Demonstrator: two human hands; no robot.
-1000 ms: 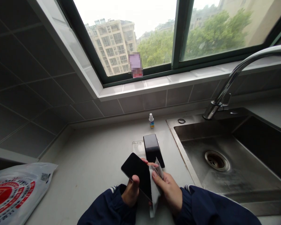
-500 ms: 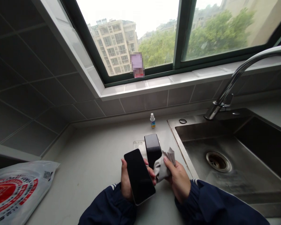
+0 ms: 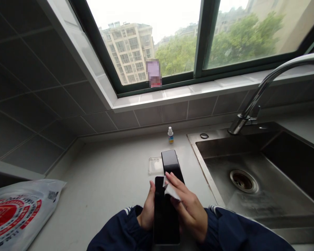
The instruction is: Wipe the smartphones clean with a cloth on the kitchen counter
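Tiled wall (image 3: 148, 117) below bright window (image 3: 201, 38)

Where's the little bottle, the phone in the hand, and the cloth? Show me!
Little bottle (image 3: 171, 137): head view, on its label.
Phone in the hand (image 3: 165, 219): head view, on its black front.
Cloth (image 3: 172, 192): head view, on its uncovered white fold.

I count two hands, a left hand (image 3: 148, 206) and a right hand (image 3: 192, 207); two black phones, one held phone (image 3: 162, 218) and one lying phone (image 3: 170, 160); one cloth (image 3: 172, 191); one clear phone case (image 3: 155, 166); one small bottle (image 3: 171, 136); from where I stand, one plastic bag (image 3: 45, 204) as well; one sink (image 3: 217, 162), one drain (image 3: 242, 181) in it, and one faucet (image 3: 239, 122).
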